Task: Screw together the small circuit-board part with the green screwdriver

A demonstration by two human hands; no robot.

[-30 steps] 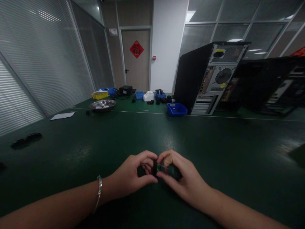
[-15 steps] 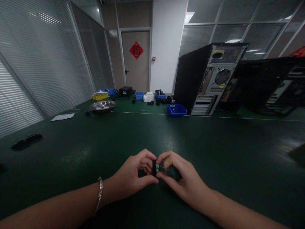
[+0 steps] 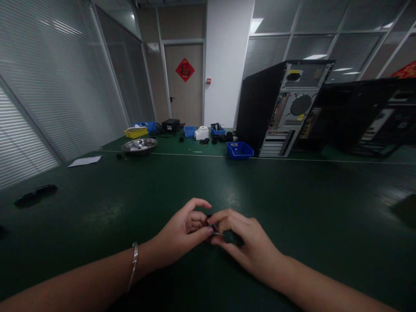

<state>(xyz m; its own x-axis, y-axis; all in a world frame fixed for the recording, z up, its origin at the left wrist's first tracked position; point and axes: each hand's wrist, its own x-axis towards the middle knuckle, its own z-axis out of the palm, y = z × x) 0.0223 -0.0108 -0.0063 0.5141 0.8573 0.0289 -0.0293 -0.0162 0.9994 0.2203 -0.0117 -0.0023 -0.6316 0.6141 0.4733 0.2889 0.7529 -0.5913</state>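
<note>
Both hands meet around a small dark part [image 3: 215,228], mostly hidden by the fingers; its exact kind does not show. My left hand [image 3: 186,227] has its thumb and curled fingers closed on the part's left side, while its index finger is lifted and stretched out above. A thin metallic bracelet [image 3: 134,266] sits on the left wrist. My right hand [image 3: 248,238] pinches the same part from the right between thumb and bent fingers. The hands are just above the green table [image 3: 156,182].
A blue tray [image 3: 239,151] stands beside a black computer tower [image 3: 263,108]. Farther left are a round metal bowl [image 3: 139,147] and a yellow tray [image 3: 135,132]. Black pieces [image 3: 35,196] and white paper [image 3: 85,161] lie at left.
The left index finger has lifted off the part, and the left thumb has moved up onto it. The part has turned, so its green circuit board no longer shows.
</note>
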